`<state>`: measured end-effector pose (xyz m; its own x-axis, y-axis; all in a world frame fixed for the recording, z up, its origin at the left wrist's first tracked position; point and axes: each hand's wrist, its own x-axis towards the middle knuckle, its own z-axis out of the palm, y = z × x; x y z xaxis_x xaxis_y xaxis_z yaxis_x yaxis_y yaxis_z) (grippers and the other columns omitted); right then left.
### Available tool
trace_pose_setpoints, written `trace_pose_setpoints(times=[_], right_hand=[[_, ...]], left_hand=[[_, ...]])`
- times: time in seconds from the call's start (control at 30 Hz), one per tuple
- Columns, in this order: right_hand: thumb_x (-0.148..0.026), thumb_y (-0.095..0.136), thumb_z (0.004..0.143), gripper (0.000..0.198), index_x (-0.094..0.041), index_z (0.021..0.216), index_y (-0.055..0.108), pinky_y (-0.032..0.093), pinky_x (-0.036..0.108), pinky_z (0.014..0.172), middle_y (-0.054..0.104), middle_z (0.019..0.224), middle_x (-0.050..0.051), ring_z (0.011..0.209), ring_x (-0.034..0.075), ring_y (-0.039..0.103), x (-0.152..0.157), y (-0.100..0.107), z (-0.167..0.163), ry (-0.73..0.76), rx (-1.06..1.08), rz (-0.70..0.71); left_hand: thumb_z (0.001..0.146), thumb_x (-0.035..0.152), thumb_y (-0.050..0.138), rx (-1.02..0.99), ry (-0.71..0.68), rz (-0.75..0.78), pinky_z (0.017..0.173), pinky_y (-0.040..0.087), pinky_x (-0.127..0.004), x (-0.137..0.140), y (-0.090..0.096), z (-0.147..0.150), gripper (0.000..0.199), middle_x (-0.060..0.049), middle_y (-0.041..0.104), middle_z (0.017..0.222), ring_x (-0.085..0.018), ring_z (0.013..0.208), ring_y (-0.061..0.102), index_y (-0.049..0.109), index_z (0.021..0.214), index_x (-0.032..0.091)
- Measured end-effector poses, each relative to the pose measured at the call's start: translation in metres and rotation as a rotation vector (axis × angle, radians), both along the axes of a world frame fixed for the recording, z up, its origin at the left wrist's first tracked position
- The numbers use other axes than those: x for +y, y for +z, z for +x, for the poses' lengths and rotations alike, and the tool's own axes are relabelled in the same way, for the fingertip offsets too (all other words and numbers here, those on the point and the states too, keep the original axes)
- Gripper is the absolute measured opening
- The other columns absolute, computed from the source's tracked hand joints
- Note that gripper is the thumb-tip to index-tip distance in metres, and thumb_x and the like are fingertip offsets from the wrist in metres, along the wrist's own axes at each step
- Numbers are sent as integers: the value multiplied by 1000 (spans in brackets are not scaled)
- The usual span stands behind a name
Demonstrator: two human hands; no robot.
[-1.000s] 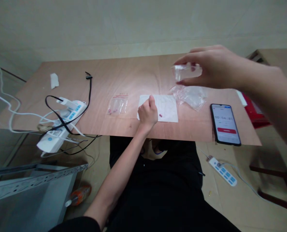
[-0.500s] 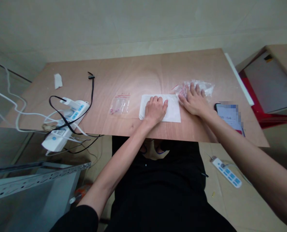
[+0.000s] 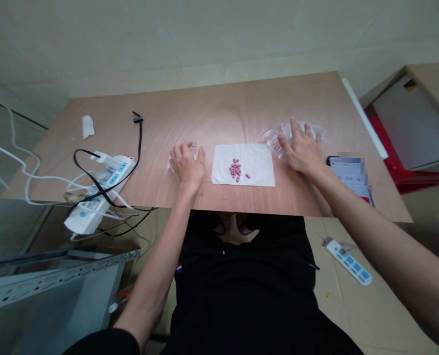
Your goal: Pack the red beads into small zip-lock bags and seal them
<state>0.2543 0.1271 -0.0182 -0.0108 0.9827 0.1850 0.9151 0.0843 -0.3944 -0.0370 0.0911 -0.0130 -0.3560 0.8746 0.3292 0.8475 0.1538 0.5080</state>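
Observation:
On the white paper sheet (image 3: 262, 165) lies a small heap of dark pink beads (image 3: 235, 170), with a couple sitting apart to the right. To its left my left hand (image 3: 188, 165) rests over a small clear zip bag (image 3: 195, 154), its fingers bent and apart, covering most of the bag. Some pink bits show at the bag's left edge. My right hand (image 3: 303, 148) lies with fingers spread on a crumpled pile of clear zip bags (image 3: 276, 139), just right of the paper.
A phone (image 3: 348, 175) lies right of my right forearm. At the table's left sit a white power strip (image 3: 101, 192) with tangled cables, a black strap (image 3: 141, 143) and a scrap of white paper (image 3: 88, 126). Another power strip (image 3: 348, 261) is on the floor.
My left hand has moved left, off the paper and onto the small zip bag, uncovering the pink beads. My right hand stays on the bag pile, its fingers slightly shifted.

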Motion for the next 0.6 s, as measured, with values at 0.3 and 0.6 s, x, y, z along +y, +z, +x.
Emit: trace_pose_setpoints(times=[0.3,0.6], right_hand=[[-72,27,91,89,-14,156,13,11,65,115,7,164,19,151,39,6,-6,14,-6,-15,-39,47],[-56,37,96,60,-15,141,43,14,65,114,23,160,20,150,38,15,-11,28,-26,47,20,192]], left_hand=[[92,28,42,274,13,-265,95,38,-46,-7,-2,-46,33,-14,69,118,-33,109,58,71,104,17],[90,46,50,317,-68,-283,83,41,-41,-11,1,-48,37,-14,74,101,-34,99,62,73,99,19]])
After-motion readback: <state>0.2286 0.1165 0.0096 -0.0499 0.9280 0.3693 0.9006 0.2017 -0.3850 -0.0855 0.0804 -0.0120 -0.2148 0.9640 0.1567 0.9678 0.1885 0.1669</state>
